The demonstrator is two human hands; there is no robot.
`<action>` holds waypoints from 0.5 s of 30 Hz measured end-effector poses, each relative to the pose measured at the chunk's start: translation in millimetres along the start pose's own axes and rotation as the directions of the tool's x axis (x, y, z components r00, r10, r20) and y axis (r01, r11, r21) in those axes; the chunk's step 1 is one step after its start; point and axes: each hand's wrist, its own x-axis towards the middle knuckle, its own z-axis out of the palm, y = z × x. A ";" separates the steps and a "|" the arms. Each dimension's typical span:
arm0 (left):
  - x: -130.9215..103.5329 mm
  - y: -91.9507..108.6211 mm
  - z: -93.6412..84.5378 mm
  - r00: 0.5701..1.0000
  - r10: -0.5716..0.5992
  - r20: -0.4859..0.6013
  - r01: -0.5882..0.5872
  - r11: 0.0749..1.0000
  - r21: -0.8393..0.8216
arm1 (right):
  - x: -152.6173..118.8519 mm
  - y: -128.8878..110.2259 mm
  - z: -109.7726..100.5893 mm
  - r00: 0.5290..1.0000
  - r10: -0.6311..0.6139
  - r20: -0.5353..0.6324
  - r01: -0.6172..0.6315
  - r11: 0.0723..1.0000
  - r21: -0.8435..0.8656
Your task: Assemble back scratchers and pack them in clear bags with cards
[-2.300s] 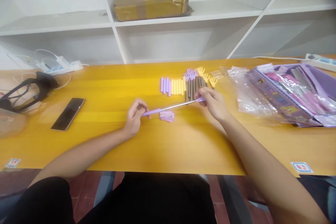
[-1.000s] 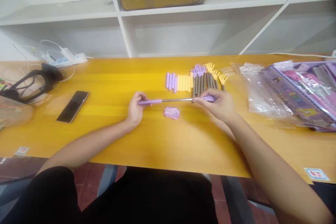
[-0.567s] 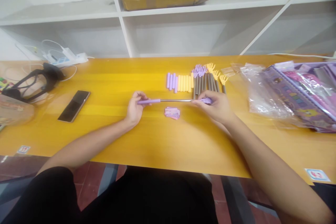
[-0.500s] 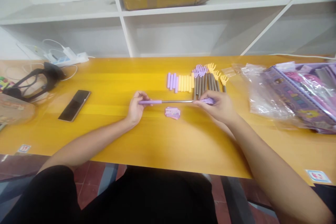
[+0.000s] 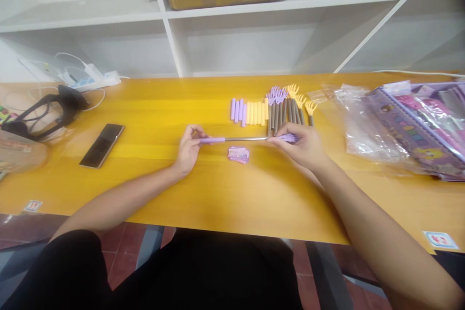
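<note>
Mid-frame, a slim silver metal rod [image 5: 247,139] spans the two hands, nearly level, with a smooth purple plastic sleeve [image 5: 213,140] at its left end and a purple claw-shaped plastic head [image 5: 289,138] at its right. The left hand [image 5: 187,147] has its grip narrowed on the sleeve's outer end; the right hand [image 5: 303,145] has its grip pinched on the rod beside the head, partly covering it. The step in hand looks like seating or adjusting the sleeve along the rod. The next move probably calls for keeping both grips in line, so the rod stays straight.

Just above the right hand, a row of dark rods with purple and yellow claw heads [image 5: 285,106] crowds its space; whether they touch cannot be told. Purple tubes [image 5: 238,110] and yellow tubes [image 5: 256,114] lie left of that row. Small purple printed cards [image 5: 239,155] lie just below the rod on the yellow wooden surface [image 5: 218,198]. Crumpled clear plastic bags [image 5: 366,128] and a purple printed box [image 5: 410,131] fill the right of the frame; a dark phone [image 5: 102,145] lies well apart at left.
</note>
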 end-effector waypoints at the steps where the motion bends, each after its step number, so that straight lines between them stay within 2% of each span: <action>1: 0.4 0.8 -0.1 1.000 -0.004 -0.006 0.004 1.000 -0.018 | 0.0 -0.1 1.2 1.000 -0.007 -0.001 0.007 1.000 0.005; 8: 8.0 -1.9 -0.5 0.991 -0.059 -0.119 0.049 0.995 -0.087 | 1.6 -0.9 2.2 0.999 -0.050 -0.011 0.050 0.998 -0.026; 15: 9.2 -9.0 -2.6 0.999 -0.045 -0.014 0.045 0.999 -0.020 | 1.4 4.3 -3.9 0.998 -0.068 -0.017 0.067 0.996 -0.056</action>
